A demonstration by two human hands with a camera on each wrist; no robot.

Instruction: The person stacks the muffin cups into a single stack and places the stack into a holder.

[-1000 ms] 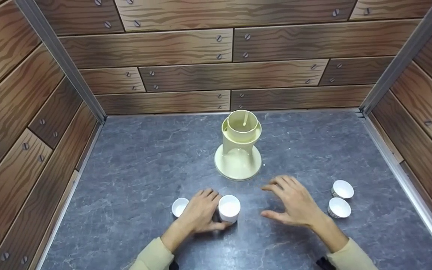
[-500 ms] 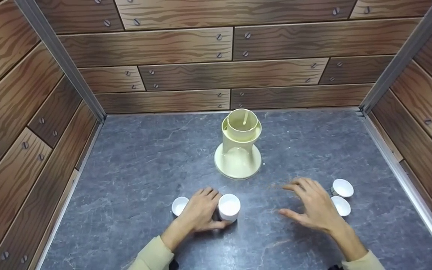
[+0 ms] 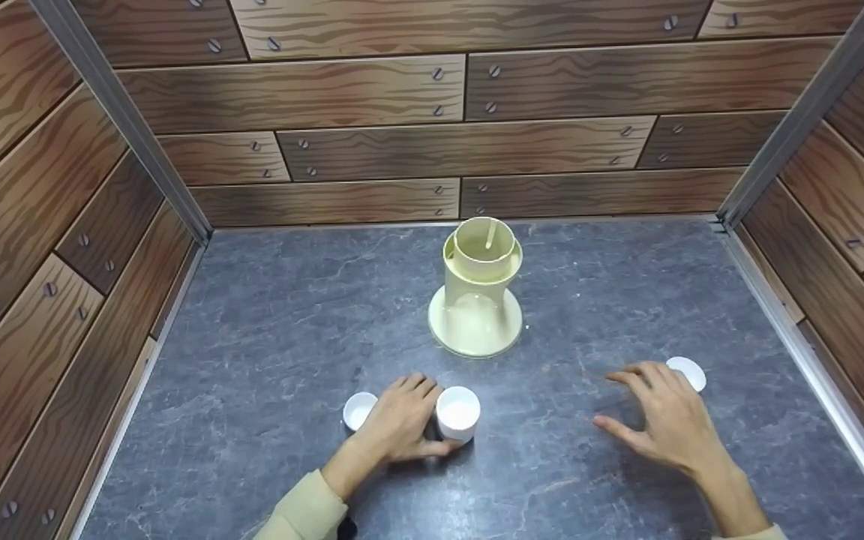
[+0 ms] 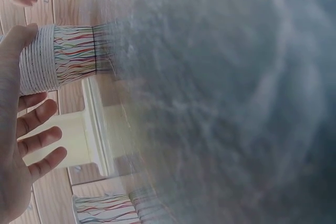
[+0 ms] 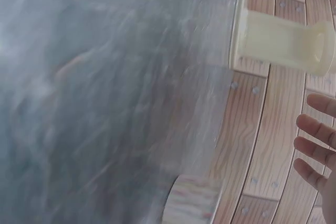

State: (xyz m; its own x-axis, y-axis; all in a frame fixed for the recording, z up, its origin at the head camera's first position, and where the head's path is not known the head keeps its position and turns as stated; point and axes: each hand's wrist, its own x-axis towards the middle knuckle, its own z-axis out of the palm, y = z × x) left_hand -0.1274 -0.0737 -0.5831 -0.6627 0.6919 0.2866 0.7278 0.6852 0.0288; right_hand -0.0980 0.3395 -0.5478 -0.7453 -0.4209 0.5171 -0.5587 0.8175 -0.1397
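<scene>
My left hand (image 3: pixel 402 420) holds a stack of nested paper cups (image 3: pixel 458 409) upright on the table, thumb on the near side and fingers at its left. In the left wrist view the stack (image 4: pixel 76 56) shows close-set white rims above a wall of coloured wavy lines. Left of that hand sits a small paper cup (image 3: pixel 359 410), partly hidden by it. My right hand (image 3: pixel 672 416) hovers over the table at the right, fingers spread and nothing in its grasp. Beyond it a white paper cup (image 3: pixel 688 373) shows partly; a second one is hidden beneath the hand.
A pale yellow stand (image 3: pixel 477 322) with a round base and an open tube on top rises at the table's back middle. Wood-patterned panels (image 3: pixel 372 154) close in the back and sides. A metal rail (image 3: pixel 822 367) runs along the right edge.
My right hand has moved rightward from near the cup stack to over the two cups at the right, covering one. My left hand and the stack have stayed put.
</scene>
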